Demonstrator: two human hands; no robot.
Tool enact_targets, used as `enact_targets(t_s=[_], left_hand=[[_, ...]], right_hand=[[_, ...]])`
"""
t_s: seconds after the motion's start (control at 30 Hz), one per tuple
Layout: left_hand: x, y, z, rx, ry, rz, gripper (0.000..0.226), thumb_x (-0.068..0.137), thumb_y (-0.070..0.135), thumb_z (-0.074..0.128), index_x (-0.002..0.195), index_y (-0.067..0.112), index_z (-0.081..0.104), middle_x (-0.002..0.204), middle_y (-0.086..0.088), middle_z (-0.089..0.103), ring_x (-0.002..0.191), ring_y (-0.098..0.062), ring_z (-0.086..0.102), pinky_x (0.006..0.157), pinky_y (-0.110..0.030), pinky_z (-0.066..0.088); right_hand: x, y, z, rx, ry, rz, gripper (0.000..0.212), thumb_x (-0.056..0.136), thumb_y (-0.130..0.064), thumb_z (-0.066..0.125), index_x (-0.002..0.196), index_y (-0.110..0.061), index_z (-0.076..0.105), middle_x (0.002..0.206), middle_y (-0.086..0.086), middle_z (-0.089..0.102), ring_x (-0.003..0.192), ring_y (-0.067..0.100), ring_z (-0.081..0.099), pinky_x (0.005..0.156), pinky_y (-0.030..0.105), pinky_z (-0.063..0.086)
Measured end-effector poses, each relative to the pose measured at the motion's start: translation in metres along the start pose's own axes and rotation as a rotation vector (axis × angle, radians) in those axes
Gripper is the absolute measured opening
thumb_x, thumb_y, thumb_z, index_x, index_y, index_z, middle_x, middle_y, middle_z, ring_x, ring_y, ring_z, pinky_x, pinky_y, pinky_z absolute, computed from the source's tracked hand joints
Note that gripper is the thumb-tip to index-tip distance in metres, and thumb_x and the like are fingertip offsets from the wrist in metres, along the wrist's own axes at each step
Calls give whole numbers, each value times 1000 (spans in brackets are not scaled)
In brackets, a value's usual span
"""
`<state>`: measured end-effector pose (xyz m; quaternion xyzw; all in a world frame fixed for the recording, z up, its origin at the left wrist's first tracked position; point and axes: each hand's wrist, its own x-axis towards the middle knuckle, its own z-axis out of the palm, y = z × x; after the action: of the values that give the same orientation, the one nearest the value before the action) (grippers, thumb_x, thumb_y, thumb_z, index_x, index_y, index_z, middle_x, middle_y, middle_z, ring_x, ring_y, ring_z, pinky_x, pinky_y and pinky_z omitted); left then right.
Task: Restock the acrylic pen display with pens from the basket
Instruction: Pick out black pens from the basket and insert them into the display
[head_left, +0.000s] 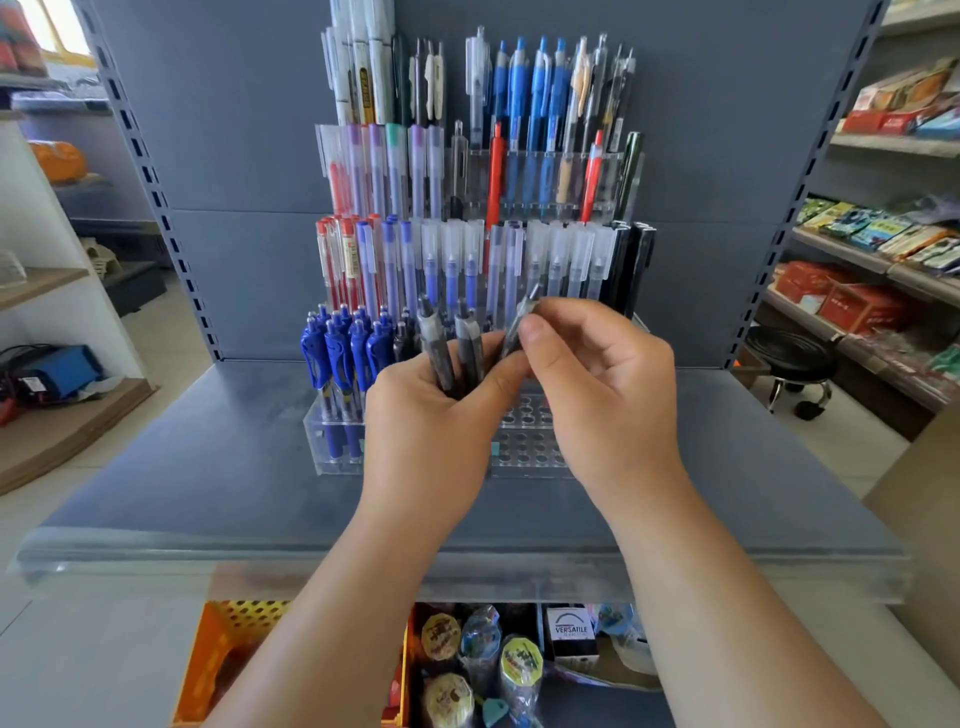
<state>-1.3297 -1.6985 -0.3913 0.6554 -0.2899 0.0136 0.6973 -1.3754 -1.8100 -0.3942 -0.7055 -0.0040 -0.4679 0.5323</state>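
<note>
The left hand (431, 415) grips a bundle of dark pens (452, 343) upright in front of the acrylic pen display (524, 436), which stands toward the back edge of the grey shelf (182, 467). The right hand (597, 374) pinches a single pen (522, 314) (thumb and forefinger) just beside the bundle. The orange basket (223, 649) sits below the shelf's front edge.

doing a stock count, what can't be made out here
Head view.
Empty holes in the front tier of the acrylic pen display: partly behind the left hand and right hand.
Number of black pens in the left hand: its fingers cover the bundle.
Orange basket contents: hidden by the left forearm, cut by the bottom edge.
Pen labels: too small.
</note>
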Motion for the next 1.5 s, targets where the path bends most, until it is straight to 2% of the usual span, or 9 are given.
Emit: enact_targets(t_s=[0.13, 0.23, 0.37, 0.6, 0.73, 0.87, 1.03, 1.27, 1.5], left_hand=[[1, -2, 5, 28, -5, 13, 7, 86, 41, 73, 85, 37, 79, 76, -19, 71, 66, -36, 66, 57, -43, 58], [4, -4, 4, 28, -44, 27, 8, 87, 42, 69, 85, 42, 77, 77, -23, 68, 60, -20, 54, 49, -38, 47], [8, -5, 3, 52, 7, 56, 13, 91, 33, 67, 83, 40, 74, 74, -6, 71, 63, -10, 60, 63, -37, 54], [13, -9, -1, 57, 62, 63, 15, 94, 31, 63, 82, 27, 72, 45, 15, 49, 43, 0, 42, 45, -10, 33], [15, -8, -4, 48, 69, 60, 23, 92, 39, 60, 85, 24, 75, 48, -3, 48, 45, -18, 43, 44, -22, 37], [16, -7, -4, 33, 52, 63, 29, 88, 46, 57, 84, 23, 74, 48, 1, 46, 45, -27, 44, 43, -22, 37], [19, -12, -7, 16, 6, 53, 44, 82, 53, 52, 91, 16, 74, 44, 17, 44, 43, -2, 40, 46, -17, 34], [20, -15, -12, -11, -72, 16, 66, 81, 63, 48, 101, 1, 61, 64, -4, 38, 60, -20, 32, 52, -42, 30], [18, -16, -13, -45, -85, 12, 51, 94, 56, 48, 104, 6, 54, 71, -3, 40, 62, -15, 35, 54, -32, 31]], right_hand=[[3, -3, -4, -39, -8, -35, 13, 93, -12, 67, 86, -22, 71, 76, -3, 71, 73, 13, 67, 68, 28, 57], [4, -1, -4, -86, -9, -30, 8, 94, -15, 65, 91, -19, 71, 78, -7, 69, 75, 10, 65, 70, 28, 55], [6, 1, -6, -140, 34, -45, 7, 96, -17, 62, 97, -17, 69, 82, -2, 69, 78, 17, 65, 73, 38, 57], [16, 19, -9, -258, 96, -9, 18, 97, -22, 62, 110, -12, 71, 84, -8, 66, 74, 5, 60, 72, 23, 49], [21, 29, -7, -255, 103, 45, 19, 98, -23, 61, 109, -12, 71, 74, -8, 62, 66, 10, 56, 66, 28, 47], [26, 23, -6, -255, 118, 23, 12, 98, -22, 61, 100, -15, 71, 68, -8, 60, 62, 10, 53, 62, 29, 47], [24, 27, 3, -355, 39, 25, 7, 96, -21, 63, 94, -21, 70, 73, -7, 63, 69, 11, 58, 68, 34, 52], [23, 34, 9, -475, 23, 134, 21, 94, -24, 67, 114, -18, 70, 88, -17, 64, 85, 2, 63, 82, 23, 53], [19, 34, 9, -544, -14, 238, 8, 93, -28, 67, 99, -24, 72, 78, -19, 63, 76, -5, 61, 64, 11, 47]])
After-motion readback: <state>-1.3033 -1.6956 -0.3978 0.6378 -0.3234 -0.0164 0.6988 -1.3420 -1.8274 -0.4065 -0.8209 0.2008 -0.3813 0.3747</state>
